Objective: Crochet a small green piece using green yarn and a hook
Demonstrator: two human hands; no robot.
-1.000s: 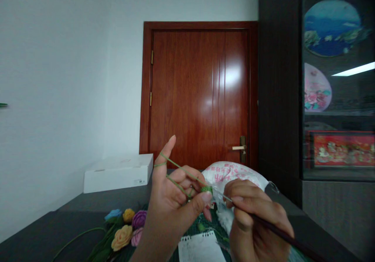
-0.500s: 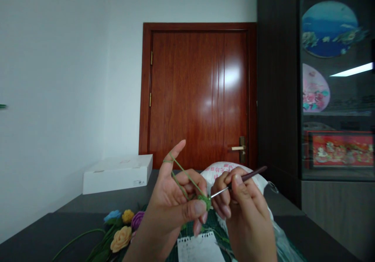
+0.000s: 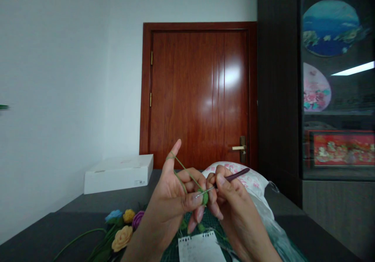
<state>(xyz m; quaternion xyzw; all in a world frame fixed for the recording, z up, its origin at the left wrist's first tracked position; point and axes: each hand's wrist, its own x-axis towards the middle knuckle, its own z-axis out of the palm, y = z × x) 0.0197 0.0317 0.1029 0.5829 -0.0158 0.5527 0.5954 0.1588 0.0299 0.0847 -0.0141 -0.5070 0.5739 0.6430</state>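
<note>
Between thumb and fingers my left hand [image 3: 172, 199] pinches a small piece of green crochet work [image 3: 205, 198]. Green yarn [image 3: 187, 168] loops round the raised index finger and runs down to that piece. My right hand [image 3: 231, 199] grips a crochet hook [image 3: 237, 174] with a dark purple handle, held like a pen. The hook's metal shaft lies across the green piece, its tip over my left thumb. Beneath both hands lies a spiral-bound note sheet [image 3: 200, 248] with handwriting too blurred to read.
Crocheted flowers, among them a peach rose [image 3: 122, 238], lie on the dark table [image 3: 67, 219] at the left. A white box [image 3: 117, 174] stands behind them. A white plastic sack [image 3: 252, 180] slumps behind my right hand. A green cutting mat [image 3: 172, 250] lies under the note sheet.
My right hand has moved left, closer to my left hand. The hook's tip, which was at the green piece's right edge, now reaches across it to my left thumb.
</note>
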